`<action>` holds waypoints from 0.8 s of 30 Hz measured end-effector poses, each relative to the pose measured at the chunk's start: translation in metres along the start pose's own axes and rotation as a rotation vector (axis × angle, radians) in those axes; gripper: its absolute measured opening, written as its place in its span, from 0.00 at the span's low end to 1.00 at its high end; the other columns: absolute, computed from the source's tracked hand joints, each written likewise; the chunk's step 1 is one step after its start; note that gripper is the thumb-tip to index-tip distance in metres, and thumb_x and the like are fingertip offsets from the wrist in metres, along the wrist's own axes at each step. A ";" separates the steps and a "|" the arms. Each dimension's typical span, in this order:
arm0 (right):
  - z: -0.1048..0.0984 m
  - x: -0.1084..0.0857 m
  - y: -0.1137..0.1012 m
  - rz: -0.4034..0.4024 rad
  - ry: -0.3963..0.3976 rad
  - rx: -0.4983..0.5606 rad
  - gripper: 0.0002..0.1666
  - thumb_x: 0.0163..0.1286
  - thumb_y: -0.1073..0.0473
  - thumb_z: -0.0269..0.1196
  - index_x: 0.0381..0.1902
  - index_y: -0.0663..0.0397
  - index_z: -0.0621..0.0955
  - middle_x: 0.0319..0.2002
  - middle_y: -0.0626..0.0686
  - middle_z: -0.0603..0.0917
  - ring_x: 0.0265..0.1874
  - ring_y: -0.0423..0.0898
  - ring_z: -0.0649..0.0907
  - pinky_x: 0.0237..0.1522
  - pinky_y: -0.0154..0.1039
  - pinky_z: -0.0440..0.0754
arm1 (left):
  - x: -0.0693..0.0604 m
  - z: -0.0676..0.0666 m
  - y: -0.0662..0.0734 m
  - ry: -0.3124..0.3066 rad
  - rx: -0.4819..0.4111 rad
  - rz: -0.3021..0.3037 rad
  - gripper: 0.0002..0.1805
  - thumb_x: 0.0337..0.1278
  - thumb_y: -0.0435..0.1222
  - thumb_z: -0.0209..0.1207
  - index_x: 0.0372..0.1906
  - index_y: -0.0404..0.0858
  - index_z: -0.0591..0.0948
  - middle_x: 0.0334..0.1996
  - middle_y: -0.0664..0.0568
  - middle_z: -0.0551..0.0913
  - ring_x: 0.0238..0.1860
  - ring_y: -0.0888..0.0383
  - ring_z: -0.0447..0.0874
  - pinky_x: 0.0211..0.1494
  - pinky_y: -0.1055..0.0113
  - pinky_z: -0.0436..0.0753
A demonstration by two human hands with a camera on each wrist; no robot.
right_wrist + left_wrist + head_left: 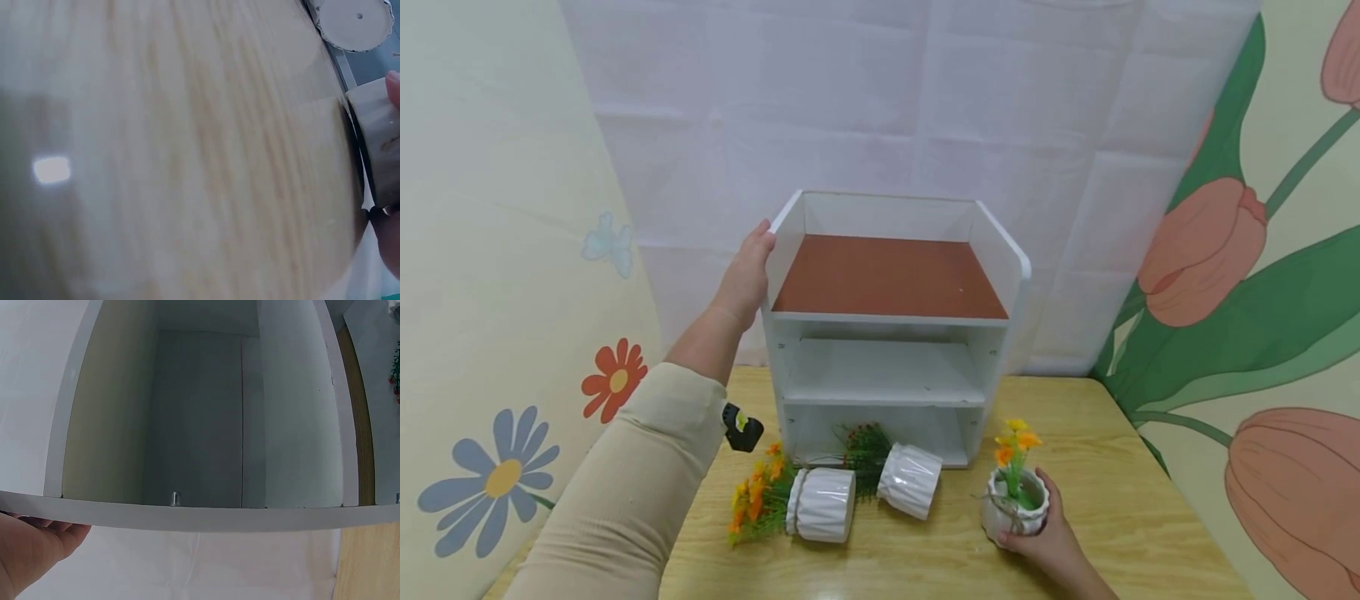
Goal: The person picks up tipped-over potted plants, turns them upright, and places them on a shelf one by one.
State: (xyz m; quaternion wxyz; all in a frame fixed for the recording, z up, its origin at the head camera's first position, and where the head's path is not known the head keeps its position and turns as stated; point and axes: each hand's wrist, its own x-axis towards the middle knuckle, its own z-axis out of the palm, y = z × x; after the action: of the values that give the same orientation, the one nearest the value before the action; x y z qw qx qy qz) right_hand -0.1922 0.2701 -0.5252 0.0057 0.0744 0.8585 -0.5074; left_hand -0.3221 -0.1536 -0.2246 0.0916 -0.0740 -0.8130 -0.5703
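Resting against the white shelf unit's (891, 279) left side, your left hand (748, 271) has fairly straight fingers. On the table (1112, 467) before it, the orange-flowered pot (823, 504) lies on its side; next, so does the red-flowered pot (910, 481). Rightmost, your right hand (1052, 537) curls round the third pot (1000, 518), upright; whether it touches the table, I can't tell. So far, one of three is upright, two lie tipped, none stands on a shelf.

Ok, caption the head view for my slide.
Left hand against a white shelf unit, right hand holding a white flowerpot, two more pots lying on their sides on the wooden table.
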 end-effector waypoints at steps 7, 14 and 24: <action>0.004 -0.002 0.003 -0.038 0.027 0.027 0.74 0.42 0.61 0.81 0.75 0.54 0.44 0.70 0.70 0.59 0.67 0.66 0.65 0.68 0.63 0.62 | 0.000 0.000 0.000 -0.001 -0.009 -0.003 0.34 0.74 0.57 0.25 0.79 0.56 0.39 0.78 0.45 0.49 0.76 0.41 0.49 0.73 0.31 0.50; 0.008 -0.009 0.001 -0.059 0.052 0.006 0.73 0.42 0.61 0.81 0.75 0.55 0.45 0.69 0.69 0.62 0.65 0.64 0.68 0.65 0.54 0.67 | -0.001 0.000 -0.003 -0.001 -0.016 -0.010 0.34 0.73 0.58 0.25 0.79 0.57 0.39 0.78 0.46 0.50 0.76 0.41 0.49 0.72 0.31 0.51; 0.010 -0.010 0.005 -0.060 0.069 0.005 0.73 0.42 0.61 0.81 0.75 0.54 0.45 0.69 0.69 0.62 0.65 0.64 0.68 0.64 0.53 0.67 | -0.003 -0.001 -0.003 0.003 -0.015 0.002 0.34 0.73 0.58 0.25 0.79 0.58 0.39 0.78 0.46 0.50 0.75 0.42 0.50 0.72 0.31 0.52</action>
State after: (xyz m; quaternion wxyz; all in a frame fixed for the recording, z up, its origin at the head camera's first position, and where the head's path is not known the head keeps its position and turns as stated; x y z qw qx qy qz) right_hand -0.1820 0.2623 -0.5332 -0.0394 0.0662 0.8588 -0.5065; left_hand -0.3196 -0.1555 -0.2274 0.0927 -0.0749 -0.8085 -0.5763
